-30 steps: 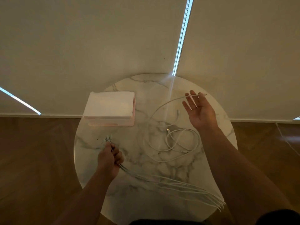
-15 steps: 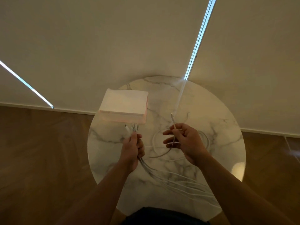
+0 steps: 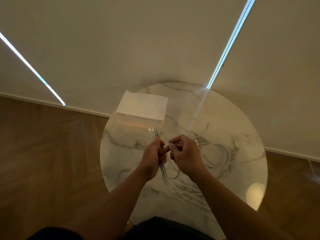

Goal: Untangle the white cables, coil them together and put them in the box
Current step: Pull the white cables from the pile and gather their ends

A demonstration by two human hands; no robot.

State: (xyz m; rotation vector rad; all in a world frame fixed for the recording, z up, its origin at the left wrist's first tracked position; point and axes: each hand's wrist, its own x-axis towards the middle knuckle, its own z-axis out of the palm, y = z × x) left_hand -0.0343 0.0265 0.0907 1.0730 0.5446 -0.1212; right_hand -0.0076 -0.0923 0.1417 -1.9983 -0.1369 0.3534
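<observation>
My left hand (image 3: 154, 157) is closed in a fist around a bundle of white cables (image 3: 186, 191), gripping them just below their connector ends (image 3: 154, 131), which fan upward out of the top of the fist toward the box (image 3: 141, 110). My right hand (image 3: 186, 154) sits just beside the left, fingers curled and pinched at the tips; it appears to pinch 1 thin cable end against the bundle, though the contact itself is too small to confirm. Both hands are raised over the middle of the table (image 3: 121, 149).

Below my left fist the bundled cables hang down, then spread into several thin parallel strands that run across the tabletop toward its near right edge, passing under my right forearm. A separate loose cable (image 3: 222, 153), also white, lies in slack overlapping loops on the table to the right of my right hand, with 1 end trailing toward the far side.

The box is pale, rectangular and closed, with a pinkish lower edge; it stands on the far left part of the table, near the connector ends but apart from them.

The table is round with a white, grey-veined marble top. It stands on a brown wooden floor (image 3: 48, 161) against a plain cream wall (image 3: 138, 40), where 2 narrow bright strips of light (image 3: 230, 40) run diagonally.
</observation>
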